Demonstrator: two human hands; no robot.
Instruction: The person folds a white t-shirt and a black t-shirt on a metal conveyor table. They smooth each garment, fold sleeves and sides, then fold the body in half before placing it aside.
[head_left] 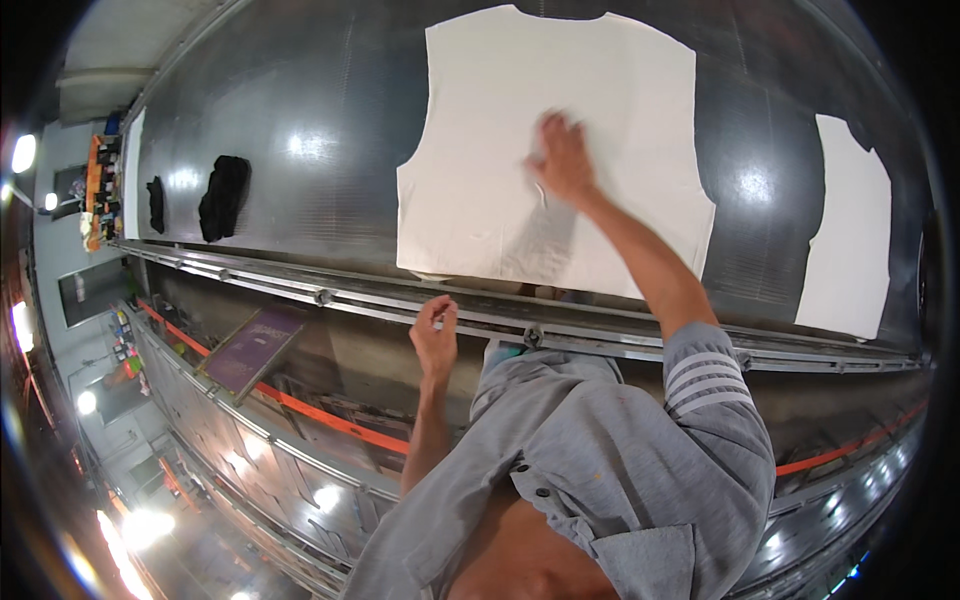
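White shirt panel [490, 150] spread on the dark tabletop [330, 180]; everything placed from it. My hands are apart. Right hand [570, 165], fingers spread, blurred, over panel's middle; pressing or hovering, can't tell. Left hand [435, 335] half-curled, seemingly empty, below its lower-left corner. Step, I judge: smoothing; next stroke calls for a flat palm, no drag. Metal rail [270, 283] runs close below its hem. Sideways room: tabletop stretches left to the black cloth bundle [223, 198], right to a narrower white piece [850, 230].
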